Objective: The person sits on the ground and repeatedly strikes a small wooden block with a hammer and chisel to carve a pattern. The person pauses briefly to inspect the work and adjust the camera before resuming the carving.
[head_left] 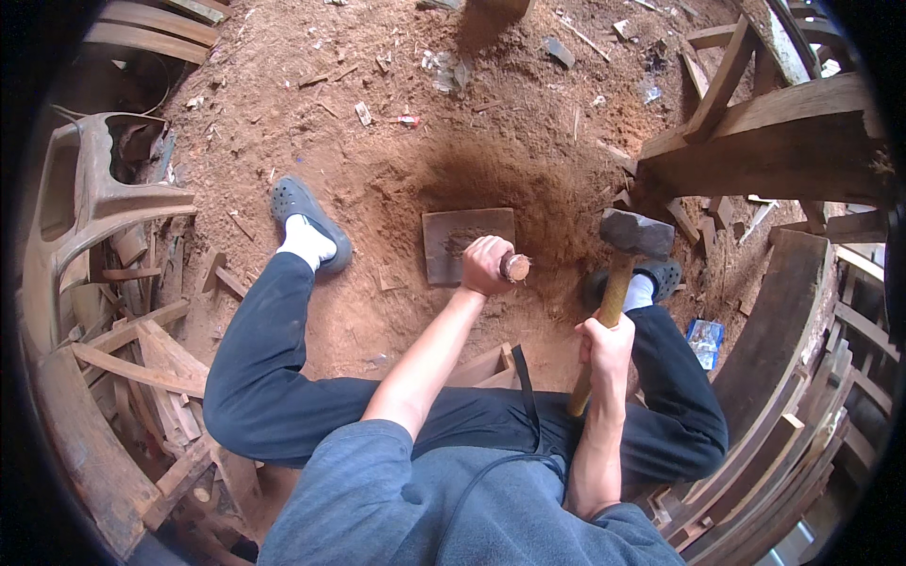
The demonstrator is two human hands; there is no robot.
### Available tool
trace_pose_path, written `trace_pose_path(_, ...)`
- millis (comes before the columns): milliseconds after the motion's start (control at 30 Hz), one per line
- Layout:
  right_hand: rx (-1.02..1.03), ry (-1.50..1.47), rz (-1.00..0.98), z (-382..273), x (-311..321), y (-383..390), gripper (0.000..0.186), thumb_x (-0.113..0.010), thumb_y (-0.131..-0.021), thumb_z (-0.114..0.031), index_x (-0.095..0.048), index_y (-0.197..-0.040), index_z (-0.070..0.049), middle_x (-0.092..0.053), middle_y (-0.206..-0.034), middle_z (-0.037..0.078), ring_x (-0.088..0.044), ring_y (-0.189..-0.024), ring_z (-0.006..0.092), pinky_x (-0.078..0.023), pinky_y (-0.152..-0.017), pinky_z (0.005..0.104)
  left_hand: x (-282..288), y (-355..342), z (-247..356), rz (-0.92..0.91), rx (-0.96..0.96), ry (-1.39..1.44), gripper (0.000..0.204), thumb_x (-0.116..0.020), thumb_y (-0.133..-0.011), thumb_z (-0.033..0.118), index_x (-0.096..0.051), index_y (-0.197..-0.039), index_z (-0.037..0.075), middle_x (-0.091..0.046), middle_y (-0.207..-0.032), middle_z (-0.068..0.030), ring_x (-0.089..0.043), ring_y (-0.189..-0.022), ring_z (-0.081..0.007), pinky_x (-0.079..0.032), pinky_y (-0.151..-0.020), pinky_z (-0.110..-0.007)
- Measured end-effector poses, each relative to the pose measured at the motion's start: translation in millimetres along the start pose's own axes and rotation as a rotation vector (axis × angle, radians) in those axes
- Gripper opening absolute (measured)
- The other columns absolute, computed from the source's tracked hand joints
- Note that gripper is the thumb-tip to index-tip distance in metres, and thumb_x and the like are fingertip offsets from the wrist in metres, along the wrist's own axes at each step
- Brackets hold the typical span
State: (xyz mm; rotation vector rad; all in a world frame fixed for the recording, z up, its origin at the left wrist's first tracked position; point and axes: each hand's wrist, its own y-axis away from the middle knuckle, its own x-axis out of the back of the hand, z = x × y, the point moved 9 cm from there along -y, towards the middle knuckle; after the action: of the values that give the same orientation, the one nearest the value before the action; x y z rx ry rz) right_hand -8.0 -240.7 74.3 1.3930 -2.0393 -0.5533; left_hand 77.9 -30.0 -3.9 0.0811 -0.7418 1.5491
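Note:
My left hand [487, 267] is wrapped round a thick wooden tool handle [515, 268]. The handle's round end is frayed and points up toward me; its lower end is hidden by the hand. Under this hand a square dark wooden board [444, 257] lies flat on the ground, with a rough, chipped patch in its middle. My right hand [606, 345] grips the yellowish shaft of a sledgehammer [637, 234]. Its heavy grey metal head is raised above my right foot, to the right of the board.
Brown sawdust and wood scraps cover the ground [377, 160]. A curved wooden chair frame [94, 203] stands at left above a pile of offcuts. Thick beams [755, 151] and stacked planks [774, 321] line the right. A blue packet [705, 342] lies near my right leg.

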Motion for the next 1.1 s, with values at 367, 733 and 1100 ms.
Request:
trace_pose_path(367, -0.133, 0.028, -0.024, 0.9, -10.7, -26.7, 0.010, -0.060, -0.072, -0.002, -0.050, -0.071, -0.003, -0.049, -0.052, 0.001, -0.046, -0.038, 0.0106, -0.037, -0.035, 0.0270, -34.2, 3.9, 5.8, -0.081, -0.110, -0.063, 0.020, -0.071, -0.067, 0.020, -0.054, -0.072, 0.009, -0.055, -0.064, -0.0081, -0.057, -0.058, -0.0278, -0.046, -0.055, -0.038)
trace_pose_path(733, -0.159, 0.051, -0.044, -0.7, -20.0, -26.5, 0.009, -0.060, -0.072, -0.002, -0.050, -0.071, -0.003, -0.050, -0.053, 0.002, -0.047, -0.039, 0.0102, -0.037, -0.036, 0.0269, -68.3, 15.4, 2.8, -0.231, -0.081, -0.197, 0.021, -0.068, -0.065, 0.023, -0.054, -0.073, 0.009, -0.053, -0.066, -0.0085, -0.058, -0.065, -0.0279, -0.046, -0.063, -0.039)
trace_pose_path(1100, -0.098, -0.028, -0.087, 17.9, -9.6, 6.4, 0.009, -0.059, -0.072, -0.002, -0.050, -0.071, -0.003, -0.048, -0.053, 0.001, -0.045, -0.038, 0.0105, -0.037, -0.034, 0.0273, -6.9, 0.4, -11.8, -0.221, 0.132, 0.002, 0.028, -0.079, -0.059, 0.013, -0.060, -0.079, 0.007, -0.063, -0.076, -0.0110, -0.064, -0.076, -0.0301, -0.051, -0.068, -0.038)
